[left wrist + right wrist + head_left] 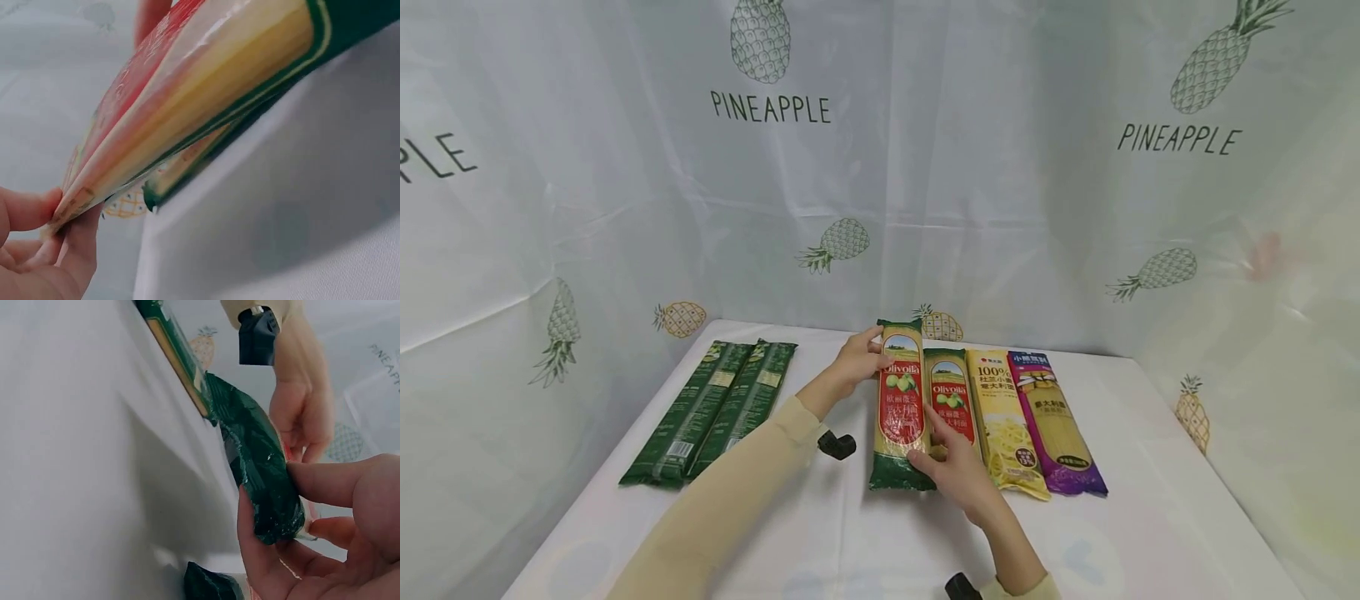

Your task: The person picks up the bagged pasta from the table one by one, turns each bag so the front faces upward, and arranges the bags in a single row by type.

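A spaghetti pack point(901, 400) with a red Olivoila label and dark green ends is held off the table by both hands. My left hand point(856, 362) pinches its upper left edge; in the left wrist view, thumb and fingers point(31, 209) close on that edge. Near the lower end, my right hand point(958, 471) grips the right side. The right wrist view shows the pack's green end point(262, 469) between thumb and fingers. Just right of it, a second Olivoila pack point(951, 387) lies on the table, partly covered by the right hand.
Further right lie a yellow pasta pack point(1006, 425) and a purple pasta pack point(1060, 425), side by side. Two dark green packs point(692, 408) lie at the left with barcodes up. Behind the white table point(820, 550) hangs a pineapple-print curtain point(970, 183).
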Motion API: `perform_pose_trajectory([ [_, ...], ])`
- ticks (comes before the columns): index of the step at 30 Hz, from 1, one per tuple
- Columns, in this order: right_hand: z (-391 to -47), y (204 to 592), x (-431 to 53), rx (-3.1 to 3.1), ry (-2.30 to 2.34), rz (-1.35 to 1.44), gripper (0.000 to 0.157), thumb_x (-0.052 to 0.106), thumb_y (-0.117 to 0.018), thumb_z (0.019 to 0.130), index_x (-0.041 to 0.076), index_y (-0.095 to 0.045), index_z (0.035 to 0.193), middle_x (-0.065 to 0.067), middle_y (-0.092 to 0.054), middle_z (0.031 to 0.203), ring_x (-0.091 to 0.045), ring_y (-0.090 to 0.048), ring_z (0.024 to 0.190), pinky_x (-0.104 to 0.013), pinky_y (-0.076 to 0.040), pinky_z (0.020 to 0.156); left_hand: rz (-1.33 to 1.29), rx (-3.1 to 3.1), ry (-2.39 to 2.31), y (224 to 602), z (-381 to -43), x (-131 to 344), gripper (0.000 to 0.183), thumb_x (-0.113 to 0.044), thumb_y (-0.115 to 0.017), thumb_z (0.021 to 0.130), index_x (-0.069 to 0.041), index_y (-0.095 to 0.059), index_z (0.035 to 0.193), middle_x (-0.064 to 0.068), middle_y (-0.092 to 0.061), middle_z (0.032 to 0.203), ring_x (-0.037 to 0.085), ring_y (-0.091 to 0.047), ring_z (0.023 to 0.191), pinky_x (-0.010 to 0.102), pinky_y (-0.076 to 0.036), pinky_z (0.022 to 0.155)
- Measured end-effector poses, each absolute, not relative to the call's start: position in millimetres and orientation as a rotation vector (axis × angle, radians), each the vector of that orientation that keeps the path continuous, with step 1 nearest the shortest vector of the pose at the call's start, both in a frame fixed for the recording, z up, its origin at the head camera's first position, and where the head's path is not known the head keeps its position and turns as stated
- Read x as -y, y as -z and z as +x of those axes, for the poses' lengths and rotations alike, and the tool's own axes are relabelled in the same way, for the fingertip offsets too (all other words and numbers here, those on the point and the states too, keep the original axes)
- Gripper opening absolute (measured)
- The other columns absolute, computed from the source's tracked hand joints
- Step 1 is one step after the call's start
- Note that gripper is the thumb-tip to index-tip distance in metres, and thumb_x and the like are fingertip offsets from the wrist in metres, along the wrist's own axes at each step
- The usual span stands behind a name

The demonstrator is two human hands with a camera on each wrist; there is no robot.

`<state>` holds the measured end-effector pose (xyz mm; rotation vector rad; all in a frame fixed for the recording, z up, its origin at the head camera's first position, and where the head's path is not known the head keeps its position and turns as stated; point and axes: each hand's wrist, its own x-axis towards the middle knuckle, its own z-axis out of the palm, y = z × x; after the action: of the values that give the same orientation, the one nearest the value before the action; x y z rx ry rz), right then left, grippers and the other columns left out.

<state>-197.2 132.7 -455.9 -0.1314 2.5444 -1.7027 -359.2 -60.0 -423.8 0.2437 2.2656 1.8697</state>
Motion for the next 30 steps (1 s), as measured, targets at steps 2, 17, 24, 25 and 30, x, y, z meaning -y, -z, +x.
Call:
perform_pose_trajectory([
  [2,-199.2,455.9,-133.6,-2.579,1.656,-0.137,0.079,0.013,-0.077,0.099,0.014,-0.037,0.167,-0.019,-0.064,0.138,-0.029,-0.067,0.114,-0.045,-0.061,0.089,0.241,-2.215,-1.87,426.1,-362.2,60.6,0.078,-0.005,-0.065,0.105,-0.01,-0.024,0.17,0.023,-0.061,0.141,0.029,-0.072,0.108,0.038,-0.062,0.088],
  [17,-221.9,460.9,-128.7,-2.762,1.349,-0.188,0.082,0.011,-0.083,0.091,0.008,-0.044,0.163,-0.008,-0.07,0.1,-0.02,-0.059,0.083,-0.036,-0.05,0.07,0.25,-2.188,-1.765,450.5,-386.1,61.9,0.079,-0.001,-0.059,0.105,-0.008,-0.017,0.172,0.027,-0.048,0.155,0.037,-0.064,0.128,0.045,-0.058,0.101],
  [24,-225.8,465.6,-125.4,-2.782,1.294,-0.179,0.082,0.011,-0.085,0.09,0.003,-0.045,0.161,-0.005,-0.068,0.093,-0.018,-0.06,0.08,-0.035,-0.049,0.068,0.238,-2.193,-1.732,463.4,-391.1,56.0,0.078,0.002,-0.057,0.104,-0.006,-0.017,0.171,0.028,-0.038,0.165,0.04,-0.055,0.14,0.05,-0.051,0.111],
  [25,-226.3,465.8,-125.5,-2.784,1.29,-0.181,0.082,0.011,-0.084,0.09,0.002,-0.045,0.161,-0.005,-0.068,0.091,-0.018,-0.06,0.078,-0.035,-0.049,0.067,0.235,-2.196,-1.731,465.4,-391.6,55.3,0.078,0.002,-0.058,0.104,-0.005,-0.018,0.171,0.027,-0.038,0.165,0.04,-0.052,0.143,0.051,-0.048,0.114],
  [30,-228.3,466.8,-126.7,-2.792,1.258,-0.153,0.078,0.013,-0.084,0.09,0.001,-0.049,0.158,-0.004,-0.066,0.088,-0.018,-0.058,0.076,-0.034,-0.049,0.065,0.192,-2.251,-1.695,473.9,-393.3,53.3,0.075,-0.001,-0.06,0.104,-0.004,-0.024,0.169,0.025,-0.036,0.167,0.04,-0.035,0.155,0.052,-0.03,0.126],
])
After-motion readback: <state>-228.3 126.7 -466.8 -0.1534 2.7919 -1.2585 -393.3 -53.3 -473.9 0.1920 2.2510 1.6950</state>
